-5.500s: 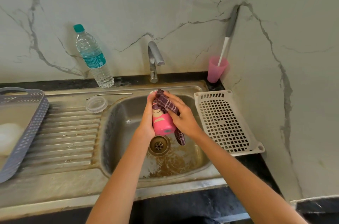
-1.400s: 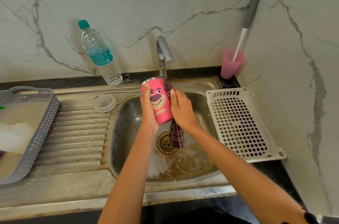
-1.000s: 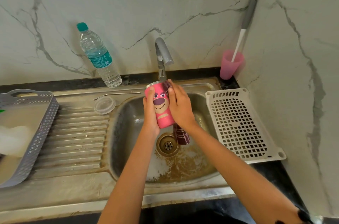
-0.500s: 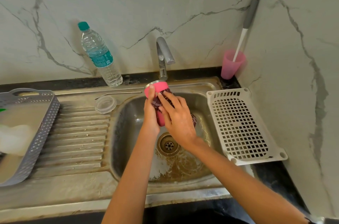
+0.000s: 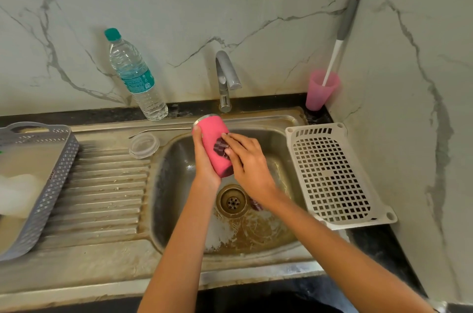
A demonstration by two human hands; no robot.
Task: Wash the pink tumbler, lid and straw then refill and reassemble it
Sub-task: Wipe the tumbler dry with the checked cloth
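A: Where is the pink tumbler (image 5: 213,145) sitting?

B: It is hanging in the air over the sink (image 5: 256,118), between the tap (image 5: 225,77) and the drain (image 5: 231,201). Its long axis is tilting, with the steel rim pointing up and away toward the tap and the base dipping toward the person.

A: And the 2 hands?

B: The left hand (image 5: 204,166) is wrapping the tumbler from its left side. The right hand (image 5: 249,161) is reaching in from the right and pressing a checked cloth (image 5: 221,147) onto the tumbler's wall. Whether a thumb is pinching that cloth underneath is hidden, so I cannot tell. Both hands are touching the tumbler, so neither is nearer.

A: What is the next rub depending on?

B: Probably that tilt. The cloth is lying mid-wall and the rim end is showing bare above it.

A: And around them?

B: The clear lid (image 5: 144,145) and the metal straw (image 5: 158,130) are lying on the steel ledge to the left, well apart from both hands. A water bottle (image 5: 133,74) is standing behind them, a grey basket (image 5: 56,184) is resting far left, and a white perforated tray (image 5: 335,171) is sitting on the right. A pink cup (image 5: 321,90) is holding a brush (image 5: 340,38) in the marble corner.
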